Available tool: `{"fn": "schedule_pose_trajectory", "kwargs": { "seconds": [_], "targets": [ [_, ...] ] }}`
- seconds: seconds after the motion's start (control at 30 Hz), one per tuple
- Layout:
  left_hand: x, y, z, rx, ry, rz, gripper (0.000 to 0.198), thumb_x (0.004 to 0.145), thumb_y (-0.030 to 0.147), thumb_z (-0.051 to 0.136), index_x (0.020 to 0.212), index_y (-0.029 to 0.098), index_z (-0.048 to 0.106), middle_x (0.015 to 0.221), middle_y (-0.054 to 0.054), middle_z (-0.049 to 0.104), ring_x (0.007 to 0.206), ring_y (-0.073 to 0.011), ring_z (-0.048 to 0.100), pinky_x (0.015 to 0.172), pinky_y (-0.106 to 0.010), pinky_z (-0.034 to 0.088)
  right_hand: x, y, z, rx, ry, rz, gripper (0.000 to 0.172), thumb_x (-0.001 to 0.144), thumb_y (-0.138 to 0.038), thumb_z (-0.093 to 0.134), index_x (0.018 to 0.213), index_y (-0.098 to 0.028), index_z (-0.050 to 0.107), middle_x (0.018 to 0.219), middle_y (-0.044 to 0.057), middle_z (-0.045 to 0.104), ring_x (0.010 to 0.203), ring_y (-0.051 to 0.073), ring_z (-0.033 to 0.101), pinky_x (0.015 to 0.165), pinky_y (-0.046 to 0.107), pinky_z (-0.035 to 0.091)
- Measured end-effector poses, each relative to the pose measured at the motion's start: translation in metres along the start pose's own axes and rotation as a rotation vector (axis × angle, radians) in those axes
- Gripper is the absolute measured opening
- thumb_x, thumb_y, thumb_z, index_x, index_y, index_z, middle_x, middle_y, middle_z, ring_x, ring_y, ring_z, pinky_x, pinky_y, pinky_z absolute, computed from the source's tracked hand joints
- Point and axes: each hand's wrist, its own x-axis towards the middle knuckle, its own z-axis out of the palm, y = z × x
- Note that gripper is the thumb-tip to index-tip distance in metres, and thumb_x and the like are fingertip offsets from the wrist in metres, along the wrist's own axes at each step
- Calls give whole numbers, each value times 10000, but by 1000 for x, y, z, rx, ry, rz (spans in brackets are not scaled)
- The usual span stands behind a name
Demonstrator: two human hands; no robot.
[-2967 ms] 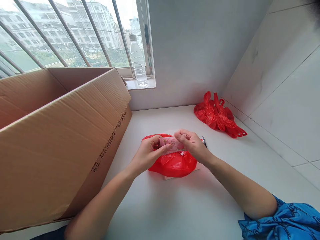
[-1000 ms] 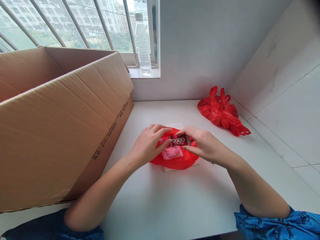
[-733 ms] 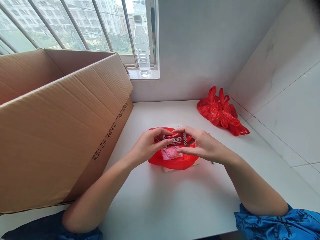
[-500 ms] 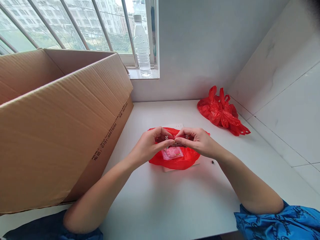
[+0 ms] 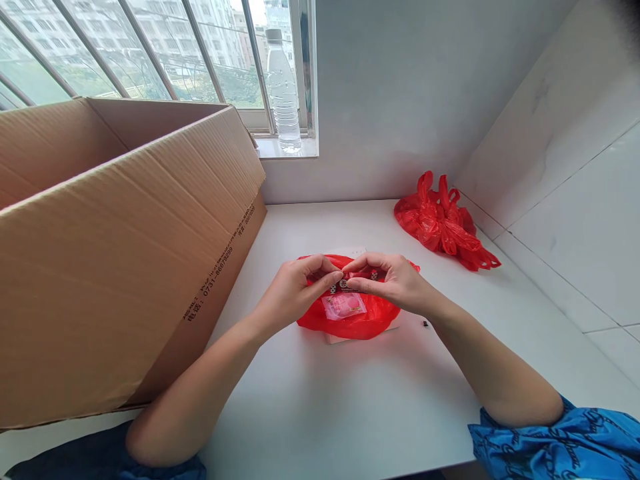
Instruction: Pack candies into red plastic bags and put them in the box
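Over a spread red plastic bag [image 5: 360, 327], both my hands are at a small dark red and black packet [image 5: 344, 285] with white checks near its ends. My left hand [image 5: 304, 283] pinches its left end between thumb and fingers. On the right end, my right hand [image 5: 393, 281] has its thumb in front and its fingers behind. The fingers hide much of the packet. Just below it, a pink packet [image 5: 345, 306] lies on the red bag. A pale flat item [image 5: 339, 341] shows from under the bag.
To the left stands a large open cardboard box [image 5: 125, 267]. A knotted red plastic bag [image 5: 443, 223] sits at the back right by the wall. A clear bottle [image 5: 284, 97] stands on the windowsill. One tiny black object [image 5: 425, 324] lies on the white table [image 5: 350, 413].
My fingertips have shifted slightly on the dark packet, the left ones inward and the thumbs a little apart. More of its black label now shows. The bag and pink packet stay in place.
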Motion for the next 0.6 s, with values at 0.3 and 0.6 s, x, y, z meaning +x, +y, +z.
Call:
{"fn": "schedule_pose_trajectory", "kwargs": {
  "seconds": [0.3, 0.6],
  "targets": [
    [3, -4, -18, 692, -110, -134, 286, 1017, 376, 408, 1124, 277, 655, 866, 12, 742, 707, -178, 636, 542, -267, 328, -4, -2, 3, -587, 66, -69, 152, 938, -241, 610, 865, -223, 743, 852, 8, 744, 784, 167, 663, 668, 284, 478],
    [6, -31, 7, 1012, -205, -19, 220, 968, 287, 501, 1124, 237, 648, 1166, -44, 700, 786, -204, 673, 666, -331, 421, 11, 33, 12, -850, -41, 43, 332, 1003, -168, 402, 1166, -179, 691, 1194, 100, 729, 1098, 251, 675, 871, 342, 507]
  ]
}}
